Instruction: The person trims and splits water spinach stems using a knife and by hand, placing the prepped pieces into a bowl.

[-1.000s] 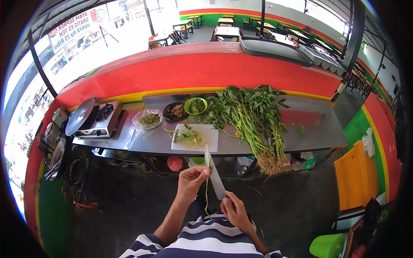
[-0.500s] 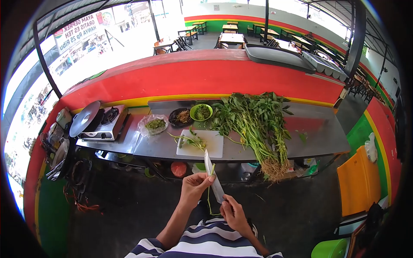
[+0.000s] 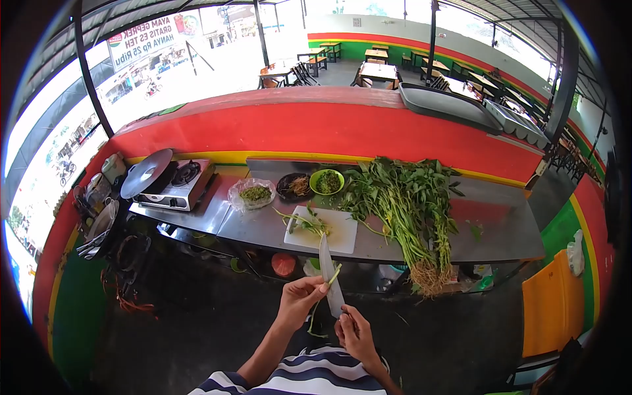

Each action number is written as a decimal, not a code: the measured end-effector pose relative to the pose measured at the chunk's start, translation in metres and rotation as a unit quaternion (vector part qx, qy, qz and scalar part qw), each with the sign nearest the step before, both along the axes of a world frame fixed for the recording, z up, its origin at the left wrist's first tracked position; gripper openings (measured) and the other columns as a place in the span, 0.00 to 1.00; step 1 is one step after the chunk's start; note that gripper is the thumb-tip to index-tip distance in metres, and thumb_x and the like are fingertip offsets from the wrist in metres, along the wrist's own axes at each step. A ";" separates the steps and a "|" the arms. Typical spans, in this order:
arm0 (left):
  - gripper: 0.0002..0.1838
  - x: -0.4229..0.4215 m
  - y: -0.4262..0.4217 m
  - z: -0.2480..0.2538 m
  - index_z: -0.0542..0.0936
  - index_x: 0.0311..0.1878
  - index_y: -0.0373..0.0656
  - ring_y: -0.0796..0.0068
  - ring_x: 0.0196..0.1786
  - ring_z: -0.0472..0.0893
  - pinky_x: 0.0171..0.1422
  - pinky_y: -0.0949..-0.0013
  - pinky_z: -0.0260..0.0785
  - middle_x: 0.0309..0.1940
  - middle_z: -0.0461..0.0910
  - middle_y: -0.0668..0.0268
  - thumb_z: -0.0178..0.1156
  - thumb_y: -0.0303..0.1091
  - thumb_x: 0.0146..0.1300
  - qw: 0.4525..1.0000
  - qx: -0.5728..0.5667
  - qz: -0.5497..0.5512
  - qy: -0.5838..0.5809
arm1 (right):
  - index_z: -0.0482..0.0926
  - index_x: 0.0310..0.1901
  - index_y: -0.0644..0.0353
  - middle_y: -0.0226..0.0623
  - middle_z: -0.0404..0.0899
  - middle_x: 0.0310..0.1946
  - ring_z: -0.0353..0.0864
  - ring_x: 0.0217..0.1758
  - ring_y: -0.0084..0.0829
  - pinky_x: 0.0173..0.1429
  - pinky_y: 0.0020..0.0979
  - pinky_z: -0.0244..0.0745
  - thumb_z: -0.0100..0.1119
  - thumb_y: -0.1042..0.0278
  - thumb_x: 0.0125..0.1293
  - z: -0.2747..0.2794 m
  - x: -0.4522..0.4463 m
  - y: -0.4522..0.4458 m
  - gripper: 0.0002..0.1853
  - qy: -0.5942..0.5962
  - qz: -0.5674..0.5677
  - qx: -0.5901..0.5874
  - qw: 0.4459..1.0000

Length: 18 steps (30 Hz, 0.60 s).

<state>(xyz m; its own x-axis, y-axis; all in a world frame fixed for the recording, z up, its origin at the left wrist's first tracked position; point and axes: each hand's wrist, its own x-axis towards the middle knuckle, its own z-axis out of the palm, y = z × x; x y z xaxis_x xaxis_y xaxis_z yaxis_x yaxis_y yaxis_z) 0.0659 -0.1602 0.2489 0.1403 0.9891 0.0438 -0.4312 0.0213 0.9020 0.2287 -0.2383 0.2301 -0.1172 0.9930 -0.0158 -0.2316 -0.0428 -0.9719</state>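
Note:
My left hand pinches a thin green stem beside the blade, its lower end dangling below the fingers. The handle of a knife is gripped in my right hand, with the blade pointing away toward the counter. Beyond the knife tip lies a white cutting board, bearing cut leafy stems. Right of the board spreads a large bunch of leafy greens, its roots hanging over the counter's front edge.
Along the back of the steel counter stand a green bowl of chopped greens, a dark plate and a plastic bag of greens. A gas stove with a large lid is at left. A red wall rises behind.
The whole scene has shifted right and slightly down as the head view turned. The stem in my left hand now slants more across the blade; both hands keep their holds.

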 end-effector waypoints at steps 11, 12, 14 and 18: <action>0.09 0.003 0.010 -0.010 0.83 0.46 0.34 0.84 0.37 0.83 0.44 0.80 0.75 0.36 0.87 0.65 0.69 0.22 0.62 0.998 -0.039 0.045 0.015 | 0.72 0.58 0.69 0.27 0.71 0.21 0.65 0.20 0.12 0.23 0.20 0.59 0.48 0.66 0.79 -0.007 -0.011 0.021 0.16 0.000 -0.015 -0.024 1.000; 0.09 0.003 0.012 -0.011 0.83 0.46 0.34 0.84 0.37 0.83 0.44 0.80 0.75 0.36 0.87 0.65 0.69 0.22 0.62 0.998 -0.039 0.045 0.014 | 0.72 0.58 0.69 0.26 0.71 0.20 0.65 0.20 0.12 0.23 0.20 0.59 0.48 0.66 0.78 -0.007 -0.012 0.024 0.15 -0.009 -0.016 -0.024 1.000; 0.10 0.002 0.014 -0.014 0.82 0.47 0.34 0.84 0.37 0.83 0.44 0.81 0.75 0.35 0.87 0.64 0.69 0.22 0.62 0.997 -0.046 0.063 0.002 | 0.72 0.58 0.69 0.26 0.71 0.20 0.65 0.20 0.12 0.23 0.20 0.59 0.48 0.66 0.79 -0.011 -0.014 0.030 0.15 -0.028 -0.018 -0.002 0.999; 0.10 -0.001 0.016 -0.012 0.82 0.47 0.34 0.84 0.37 0.83 0.44 0.81 0.75 0.36 0.87 0.64 0.69 0.22 0.63 0.997 -0.039 0.068 -0.007 | 0.72 0.58 0.69 0.25 0.69 0.19 0.65 0.19 0.12 0.23 0.20 0.58 0.47 0.67 0.79 -0.008 -0.018 0.037 0.15 -0.039 -0.014 0.015 0.999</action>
